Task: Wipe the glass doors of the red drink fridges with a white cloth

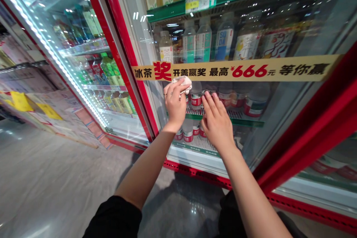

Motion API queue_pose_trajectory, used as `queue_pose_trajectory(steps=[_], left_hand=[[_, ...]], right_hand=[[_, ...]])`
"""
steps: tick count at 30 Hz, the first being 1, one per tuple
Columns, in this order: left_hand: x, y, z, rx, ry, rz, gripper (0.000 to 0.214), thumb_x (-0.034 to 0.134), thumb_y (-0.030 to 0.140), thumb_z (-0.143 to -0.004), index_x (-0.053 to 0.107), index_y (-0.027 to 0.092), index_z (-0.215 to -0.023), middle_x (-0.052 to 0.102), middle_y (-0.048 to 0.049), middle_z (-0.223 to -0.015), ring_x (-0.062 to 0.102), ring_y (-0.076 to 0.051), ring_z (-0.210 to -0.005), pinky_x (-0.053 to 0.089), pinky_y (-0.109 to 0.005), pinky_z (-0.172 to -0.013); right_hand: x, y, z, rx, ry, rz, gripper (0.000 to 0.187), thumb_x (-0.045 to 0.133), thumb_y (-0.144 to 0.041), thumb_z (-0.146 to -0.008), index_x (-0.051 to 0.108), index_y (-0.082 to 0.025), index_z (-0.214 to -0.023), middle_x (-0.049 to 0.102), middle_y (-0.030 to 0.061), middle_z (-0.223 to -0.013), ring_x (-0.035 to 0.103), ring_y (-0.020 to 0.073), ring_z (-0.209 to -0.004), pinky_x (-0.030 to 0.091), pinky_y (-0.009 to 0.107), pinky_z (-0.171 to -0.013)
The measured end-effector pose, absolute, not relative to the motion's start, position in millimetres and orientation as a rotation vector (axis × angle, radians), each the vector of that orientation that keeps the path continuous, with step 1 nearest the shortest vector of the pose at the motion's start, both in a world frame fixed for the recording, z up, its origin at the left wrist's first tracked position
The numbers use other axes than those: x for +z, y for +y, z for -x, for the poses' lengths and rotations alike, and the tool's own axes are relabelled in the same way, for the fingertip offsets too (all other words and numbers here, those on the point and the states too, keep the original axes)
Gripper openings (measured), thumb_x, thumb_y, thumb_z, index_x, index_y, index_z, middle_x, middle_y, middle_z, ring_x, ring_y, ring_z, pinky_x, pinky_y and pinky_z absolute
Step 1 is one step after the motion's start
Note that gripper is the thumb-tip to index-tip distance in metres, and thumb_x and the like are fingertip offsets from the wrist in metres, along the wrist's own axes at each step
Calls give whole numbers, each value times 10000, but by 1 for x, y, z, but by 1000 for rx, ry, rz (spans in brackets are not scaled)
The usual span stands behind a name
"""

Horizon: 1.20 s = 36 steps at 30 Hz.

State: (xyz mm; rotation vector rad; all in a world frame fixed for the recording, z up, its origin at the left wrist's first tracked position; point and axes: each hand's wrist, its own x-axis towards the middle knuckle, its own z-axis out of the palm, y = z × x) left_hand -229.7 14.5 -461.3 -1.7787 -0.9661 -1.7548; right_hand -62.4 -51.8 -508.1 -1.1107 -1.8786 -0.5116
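A crumpled white cloth (186, 83) is bunched under the fingers of my left hand (176, 103), pressed to the glass door (156, 119) just at the lower edge of a yellow printed strip (206, 72). To its right, my right hand (217, 119) lies against the same glass with its fingers stretched out and nothing in it. Behind the glass, bottles with red labels (255, 102) stand on the lower shelves, partly hidden by my hands. What lies under my right palm cannot be seen.
Red frames (312, 130) border the cooler door. At the left, another lit cooler holds green bottles (107, 65). Stacked cartons (55, 108) with yellow tags stand further left. A grey floor (55, 178) runs below. More bottles (205, 39) fill the upper shelf.
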Motion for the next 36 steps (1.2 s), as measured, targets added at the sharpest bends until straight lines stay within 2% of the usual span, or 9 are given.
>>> queue_pose_trajectory(steps=[8, 14, 23, 30, 36], left_hand=[[-482, 9, 212, -1818, -1027, 1710, 347, 522, 10, -991, 751, 255, -1083, 799, -55, -1258, 685, -219, -1242, 546, -481, -1160], [-464, 14, 218, -1811, -978, 1833, 372, 533, 4, -986, 755, 273, -1113, 786, -49, -1295, 663, -223, -1282, 499, -496, -1207], [-489, 8, 210, -1805, -990, 1789, 331, 533, 30, -1011, 757, 259, -1093, 802, -51, -1262, 687, -215, -1221, 529, -471, -1156], [-464, 14, 207, -1793, -959, 1845, 341, 541, 45, -1020, 765, 286, -1111, 794, -41, -1300, 671, -215, -1265, 519, -478, -1179], [-483, 8, 208, -1826, -1046, 1787, 339, 541, 28, -1011, 773, 260, -1097, 802, -57, -1276, 678, -229, -1251, 509, -502, -1183]], right_hand=[[-512, -51, 61, -481, -1882, 1100, 878, 456, -77, -1004, 93, -229, -1789, 332, 104, -1819, 256, 305, -1712, 334, 592, -1373], [-511, -50, 59, -495, -1880, 1102, 894, 453, -82, -1007, 52, -243, -1790, 339, 104, -1817, 289, 309, -1701, 347, 608, -1364], [-510, -52, 62, -508, -1873, 1111, 809, 444, -78, -1018, 182, -185, -1776, 371, 128, -1801, 250, 290, -1714, 345, 567, -1372], [-506, -55, 60, -492, -1861, 1099, 868, 441, -74, -1012, 83, -223, -1788, 341, 116, -1816, 231, 288, -1719, 335, 586, -1374], [-506, -56, 52, -466, -1838, 1122, 871, 435, -96, -1018, 62, -249, -1790, 315, 98, -1828, 240, 294, -1716, 327, 603, -1376]])
